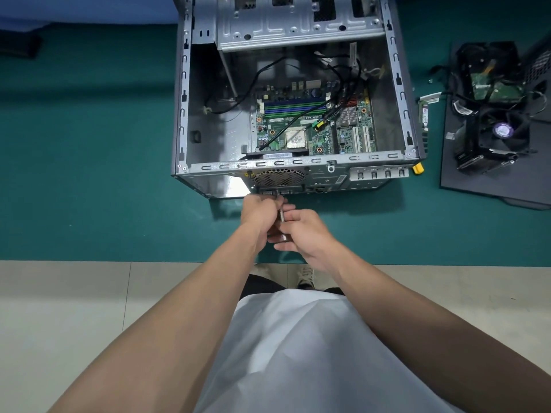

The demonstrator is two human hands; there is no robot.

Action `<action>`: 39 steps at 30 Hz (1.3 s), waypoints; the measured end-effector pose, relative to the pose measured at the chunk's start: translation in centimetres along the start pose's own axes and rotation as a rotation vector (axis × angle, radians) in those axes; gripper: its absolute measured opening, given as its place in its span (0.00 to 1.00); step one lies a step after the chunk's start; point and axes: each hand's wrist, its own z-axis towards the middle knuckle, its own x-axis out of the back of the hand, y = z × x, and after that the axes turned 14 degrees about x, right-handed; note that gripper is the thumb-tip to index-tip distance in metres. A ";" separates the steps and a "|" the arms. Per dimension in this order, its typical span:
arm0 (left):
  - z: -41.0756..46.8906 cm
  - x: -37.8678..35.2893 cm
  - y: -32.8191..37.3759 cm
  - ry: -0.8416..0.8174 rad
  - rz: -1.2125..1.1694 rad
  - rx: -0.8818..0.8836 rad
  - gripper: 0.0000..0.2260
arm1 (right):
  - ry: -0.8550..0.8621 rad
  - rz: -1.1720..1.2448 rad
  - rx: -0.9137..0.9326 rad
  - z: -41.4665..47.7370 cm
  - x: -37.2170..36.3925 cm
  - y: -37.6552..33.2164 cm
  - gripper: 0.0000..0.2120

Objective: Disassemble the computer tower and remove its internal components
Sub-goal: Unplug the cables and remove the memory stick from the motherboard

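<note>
— So, which way is the screwdriver (pixel 281 215) pointing?

— Its shaft is running straight away from the person's body toward the rear panel (pixel 320 181) of the computer tower (pixel 182 114), with the tip sitting just below the fan grille (pixel 278 175).

— And which hand is nearer the panel?

— The left hand (pixel 258 211) is sitting closer, its fingers curling round the shaft up by the tip. The right hand (pixel 304 231) is gripping farther back, fingers wrapping the handle end (the turning hand, I'd judge).

— Is the tip seating in a screw?

— Probably, but the left knuckles are covering the contact point, so I'm not calling it.

— How is the tower looking?

— It's lying on its side on the green mat (pixel 89 144), open face up, with the rear panel facing the person. The motherboard (pixel 313 126) is sitting flat on the case floor, with black cables trailing over it and the processor lying bare with no cooler on it. Parts already pulled are piling up on a dark panel (pixel 465 180) well off to the right.

— So the push is going forward, along the shaft?

— That's how I'm reading it.
</note>
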 end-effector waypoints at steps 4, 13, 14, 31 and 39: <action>-0.1 0.1 0.0 0.065 0.057 -0.016 0.06 | 0.054 0.001 0.005 0.2 -0.1 -0.3 0.07; 0.3 0.2 0.1 0.075 0.115 -0.050 0.04 | 0.116 -0.199 0.020 0.2 0.0 -0.4 0.03; 0.2 0.4 0.1 0.033 0.132 -0.061 0.05 | 0.072 -0.264 0.037 0.1 0.4 -0.6 0.04; -5.8 5.8 8.7 0.613 0.861 -0.939 0.16 | -0.608 -0.153 0.414 -1.2 8.2 -16.9 0.08; -1.6 6.0 9.3 0.623 1.244 -0.809 0.21 | -0.391 -0.746 0.444 7.4 2.3 -16.4 0.04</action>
